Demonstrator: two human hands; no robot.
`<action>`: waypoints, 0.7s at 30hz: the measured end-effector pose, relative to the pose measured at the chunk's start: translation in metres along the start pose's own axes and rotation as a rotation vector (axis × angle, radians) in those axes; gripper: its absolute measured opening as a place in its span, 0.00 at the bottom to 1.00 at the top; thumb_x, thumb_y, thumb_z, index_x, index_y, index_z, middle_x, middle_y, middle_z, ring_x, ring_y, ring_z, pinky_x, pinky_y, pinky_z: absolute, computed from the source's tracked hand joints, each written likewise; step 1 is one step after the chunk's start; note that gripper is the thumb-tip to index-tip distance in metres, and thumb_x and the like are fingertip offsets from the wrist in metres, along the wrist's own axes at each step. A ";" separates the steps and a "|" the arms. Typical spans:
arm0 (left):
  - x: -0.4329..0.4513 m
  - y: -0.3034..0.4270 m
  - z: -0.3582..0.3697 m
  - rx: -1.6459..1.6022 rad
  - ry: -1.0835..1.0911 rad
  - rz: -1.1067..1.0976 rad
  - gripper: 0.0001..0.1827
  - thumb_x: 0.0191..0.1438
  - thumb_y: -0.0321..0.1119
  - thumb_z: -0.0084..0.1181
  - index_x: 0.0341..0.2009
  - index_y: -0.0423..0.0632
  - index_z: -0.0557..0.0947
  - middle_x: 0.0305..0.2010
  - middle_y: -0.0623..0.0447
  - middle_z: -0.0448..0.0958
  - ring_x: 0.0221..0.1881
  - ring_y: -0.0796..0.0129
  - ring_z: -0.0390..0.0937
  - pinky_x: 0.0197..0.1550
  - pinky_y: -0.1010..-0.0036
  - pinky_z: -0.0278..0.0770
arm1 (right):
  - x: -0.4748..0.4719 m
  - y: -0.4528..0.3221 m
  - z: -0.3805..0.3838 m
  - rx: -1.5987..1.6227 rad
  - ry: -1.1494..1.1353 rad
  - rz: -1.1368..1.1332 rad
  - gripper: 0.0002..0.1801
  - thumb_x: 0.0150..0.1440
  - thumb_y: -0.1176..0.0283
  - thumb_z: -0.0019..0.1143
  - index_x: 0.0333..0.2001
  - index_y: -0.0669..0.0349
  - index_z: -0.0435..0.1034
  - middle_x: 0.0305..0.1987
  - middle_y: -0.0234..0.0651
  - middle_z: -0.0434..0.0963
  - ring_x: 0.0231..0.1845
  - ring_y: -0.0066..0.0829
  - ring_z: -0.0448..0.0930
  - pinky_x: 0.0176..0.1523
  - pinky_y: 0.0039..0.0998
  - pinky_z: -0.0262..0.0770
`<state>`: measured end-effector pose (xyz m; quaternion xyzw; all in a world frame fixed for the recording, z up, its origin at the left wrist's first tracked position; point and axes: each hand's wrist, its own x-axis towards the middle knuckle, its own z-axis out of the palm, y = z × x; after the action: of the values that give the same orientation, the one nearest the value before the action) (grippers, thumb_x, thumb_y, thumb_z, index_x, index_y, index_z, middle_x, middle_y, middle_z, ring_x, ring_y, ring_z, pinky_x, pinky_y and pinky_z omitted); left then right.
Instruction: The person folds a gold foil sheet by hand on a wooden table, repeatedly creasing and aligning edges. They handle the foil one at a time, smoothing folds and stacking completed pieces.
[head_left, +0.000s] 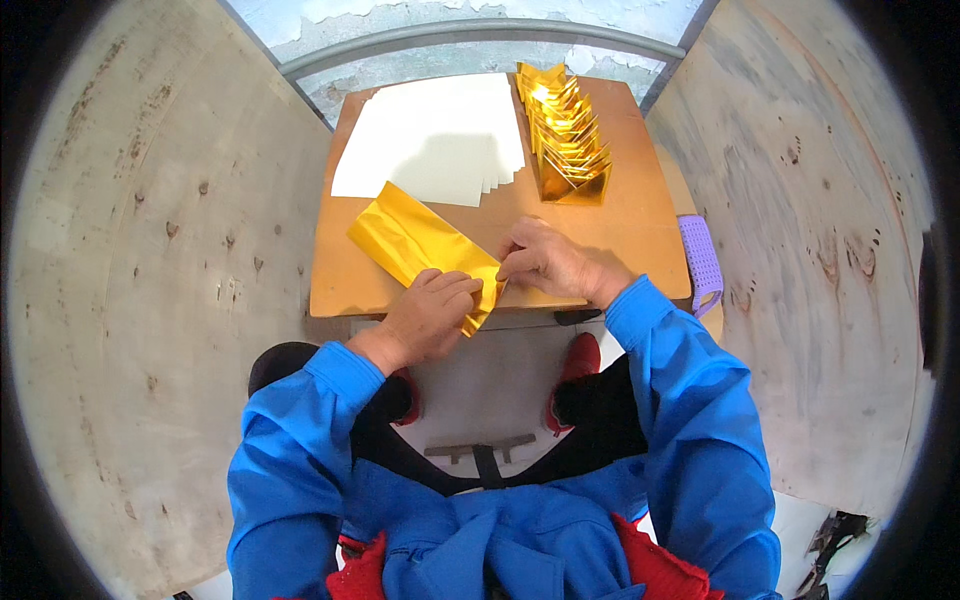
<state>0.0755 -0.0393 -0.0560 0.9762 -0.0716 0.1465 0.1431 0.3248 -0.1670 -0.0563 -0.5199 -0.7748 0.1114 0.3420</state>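
A folded strip of gold foil paper (420, 232) lies slantwise over the front of the wooden table, its near end reaching past the edge. My left hand (431, 315) holds the strip near that end, fingers flat on top and thumb hidden. With fingertips pinched, my right hand (547, 259) grips the strip's right corner. Behind the strip, fanned white sheets (442, 135) cover the table's left half. A row of folded gold foil pieces (566, 135), nested one against another, runs along the right side.
The small wooden table (637, 247) has its front edge close to my knees. A purple perforated plastic basket (699, 259) is at its right side. Wooden panels (172, 262) rise on both sides, and a grey metal bar (480, 30) crosses behind, before a peeling wall.
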 end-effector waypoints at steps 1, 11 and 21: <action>0.001 0.002 -0.001 0.001 -0.032 -0.020 0.30 0.43 0.28 0.68 0.54 0.46 0.75 0.59 0.47 0.76 0.59 0.53 0.74 0.58 0.59 0.70 | -0.001 -0.001 0.000 -0.009 -0.011 0.018 0.08 0.46 0.73 0.71 0.33 0.52 0.81 0.39 0.32 0.78 0.47 0.41 0.77 0.51 0.41 0.72; 0.011 0.012 -0.009 0.046 -0.167 -0.071 0.45 0.44 0.42 0.72 0.68 0.55 0.70 0.59 0.49 0.70 0.57 0.53 0.69 0.60 0.58 0.63 | -0.005 -0.016 -0.022 -0.030 -0.081 0.086 0.08 0.51 0.77 0.65 0.37 0.55 0.83 0.42 0.33 0.79 0.51 0.40 0.77 0.58 0.40 0.70; 0.011 0.009 -0.002 0.047 -0.127 -0.070 0.37 0.48 0.37 0.67 0.65 0.52 0.73 0.58 0.49 0.72 0.58 0.55 0.70 0.60 0.58 0.65 | 0.000 -0.012 -0.008 0.184 0.028 0.473 0.05 0.53 0.81 0.64 0.35 0.64 0.77 0.32 0.37 0.79 0.32 0.32 0.80 0.40 0.30 0.78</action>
<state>0.0840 -0.0479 -0.0484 0.9885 -0.0431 0.0808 0.1205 0.3211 -0.1742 -0.0442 -0.6549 -0.6134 0.2511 0.3631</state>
